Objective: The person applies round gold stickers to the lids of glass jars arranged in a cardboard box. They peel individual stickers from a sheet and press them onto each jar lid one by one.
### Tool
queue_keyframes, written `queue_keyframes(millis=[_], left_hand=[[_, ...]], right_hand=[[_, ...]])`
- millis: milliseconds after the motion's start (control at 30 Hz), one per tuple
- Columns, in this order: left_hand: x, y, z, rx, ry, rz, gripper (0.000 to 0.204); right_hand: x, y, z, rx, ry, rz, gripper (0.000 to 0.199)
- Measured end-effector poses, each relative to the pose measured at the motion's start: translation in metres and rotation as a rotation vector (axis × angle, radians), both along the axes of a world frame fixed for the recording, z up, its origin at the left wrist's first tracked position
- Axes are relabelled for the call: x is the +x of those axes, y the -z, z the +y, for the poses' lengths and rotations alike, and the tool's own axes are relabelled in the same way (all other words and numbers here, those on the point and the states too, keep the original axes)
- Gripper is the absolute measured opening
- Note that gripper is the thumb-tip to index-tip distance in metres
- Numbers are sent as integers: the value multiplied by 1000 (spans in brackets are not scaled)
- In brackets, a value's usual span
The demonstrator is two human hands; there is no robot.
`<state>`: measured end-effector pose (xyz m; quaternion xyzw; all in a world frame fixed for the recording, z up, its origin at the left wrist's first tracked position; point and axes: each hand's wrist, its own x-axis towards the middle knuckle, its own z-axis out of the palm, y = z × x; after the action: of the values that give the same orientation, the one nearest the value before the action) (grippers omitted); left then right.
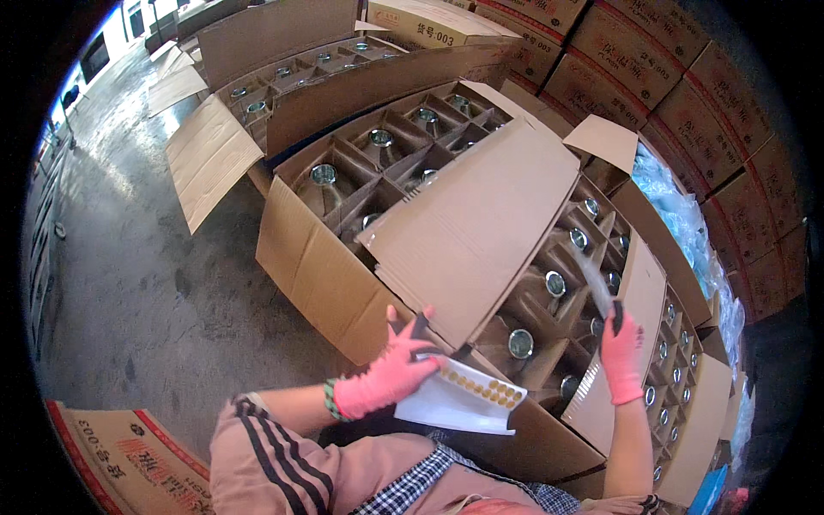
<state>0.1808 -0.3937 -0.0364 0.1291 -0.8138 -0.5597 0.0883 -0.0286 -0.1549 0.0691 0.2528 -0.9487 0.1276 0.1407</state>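
My left hand [386,375], in a pink glove with dark finger parts, grips the edge of a white sheet [455,412]. Along the sheet's upper edge run rows of small gold round stickers [481,385]. Some fingers of that hand are spread over the carton flap. My right hand [621,356], gloved alike, is closed on a pale translucent strip [592,279], too blurred to name. It is raised over an open carton [532,403] with cardboard dividers. Glass vessels with shiny round tops, such as the glass vessel [520,343], stand upright in its cells.
A wide cardboard flap [472,223] lies across the middle, between rows of vessels. More open cartons stand behind [386,73] and at the right [678,378]. Stacked closed cartons [635,64] line the far right, beside clear bluish plastic wrap [678,206]. Grey floor [163,283] spreads at left.
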Motion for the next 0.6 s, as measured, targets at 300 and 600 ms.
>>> queue_keyframes(millis=[300, 600], left_hand=[[12, 14, -9, -270, 177, 106, 17], [14, 28, -33, -320, 302, 159, 19]], right_hand=[[14, -16, -251, -87, -666, 253, 42], [9, 39, -305, 242, -795, 111, 69]])
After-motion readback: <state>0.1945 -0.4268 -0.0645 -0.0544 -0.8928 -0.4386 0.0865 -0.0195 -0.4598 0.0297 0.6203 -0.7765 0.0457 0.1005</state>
